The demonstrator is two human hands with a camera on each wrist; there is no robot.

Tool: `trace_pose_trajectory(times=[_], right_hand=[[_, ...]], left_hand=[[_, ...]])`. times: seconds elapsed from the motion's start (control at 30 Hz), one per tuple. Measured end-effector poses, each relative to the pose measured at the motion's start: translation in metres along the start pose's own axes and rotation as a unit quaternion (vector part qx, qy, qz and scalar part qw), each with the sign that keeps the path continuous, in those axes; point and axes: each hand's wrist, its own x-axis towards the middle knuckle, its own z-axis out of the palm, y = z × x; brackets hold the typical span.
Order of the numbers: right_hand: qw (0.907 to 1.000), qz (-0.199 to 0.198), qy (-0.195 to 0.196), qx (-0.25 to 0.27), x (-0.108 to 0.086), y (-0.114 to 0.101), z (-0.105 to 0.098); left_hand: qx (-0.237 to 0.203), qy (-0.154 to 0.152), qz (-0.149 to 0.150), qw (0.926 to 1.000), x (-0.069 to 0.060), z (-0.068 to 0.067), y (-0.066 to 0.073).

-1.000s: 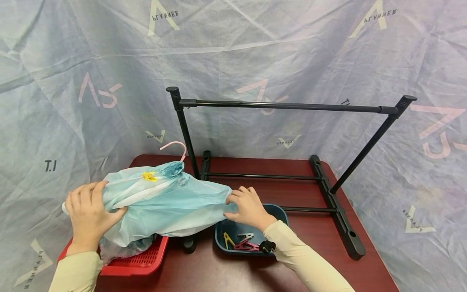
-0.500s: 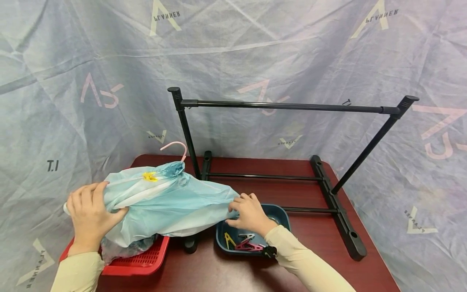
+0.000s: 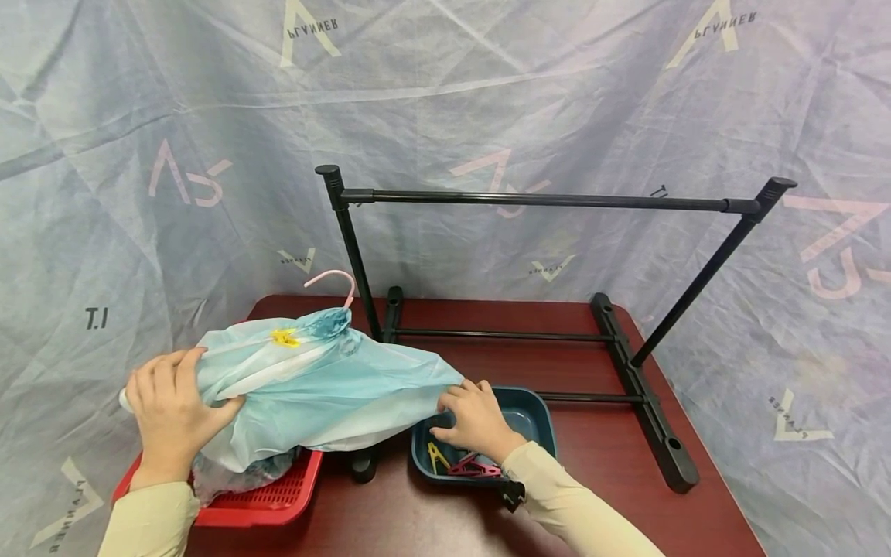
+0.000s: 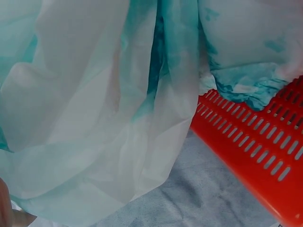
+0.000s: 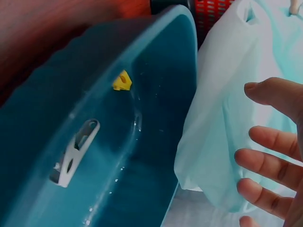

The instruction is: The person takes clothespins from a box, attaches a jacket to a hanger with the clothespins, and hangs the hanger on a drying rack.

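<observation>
1. At the left end of the light-blue garment, the left hand is gripping cloth, its thumb lying across the front and its fingers wrapping over the edge.
2. Beside the opposite end, the right hand is reaching to the garment's edge; in the right wrist view its fingers are spreading loosely, apart from the thumb. Whether the fingertips are touching the cloth is hard to tell.
3. Between the two hands, the garment is stretching out sideways in folds, white patches showing among the blue.
4. Near its neckline, a yellow clip is sitting on the cloth, and a pink hanger hook is rising from the neck, well below the rack's top bar.
5. Under the left part of the garment, a red basket is holding a crumpled bundle.
6. Below the right hand, a blue tub is holding a yellow clothespin, pink clothespins and a whitish clothespin.
7. Behind the tub, a black rack is standing on the dark-red desk.
8. Beyond the desk, a printed grey backdrop is hanging in creases.
</observation>
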Motion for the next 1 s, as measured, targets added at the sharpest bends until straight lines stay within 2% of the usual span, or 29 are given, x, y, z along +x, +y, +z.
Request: trace_pose_trajectory(times=[0.27,0.73,1.0], right_hand=[[0.9999,0.009,0.007,-0.002,-0.006,-0.002,0.006],[0.9975,0.053,0.045,-0.014,-0.023,-0.007,0.031],[0.9954,0.092,0.021,-0.019,-0.027,-0.011,0.044]], left_hand=[[0.0,0.006,-0.001,1.0,0.0,0.001,-0.002],[-0.005,0.013,-0.006,0.9999,0.003,0.001,0.003],[-0.007,0.007,-0.008,0.9999,0.001,0.001,0.002]])
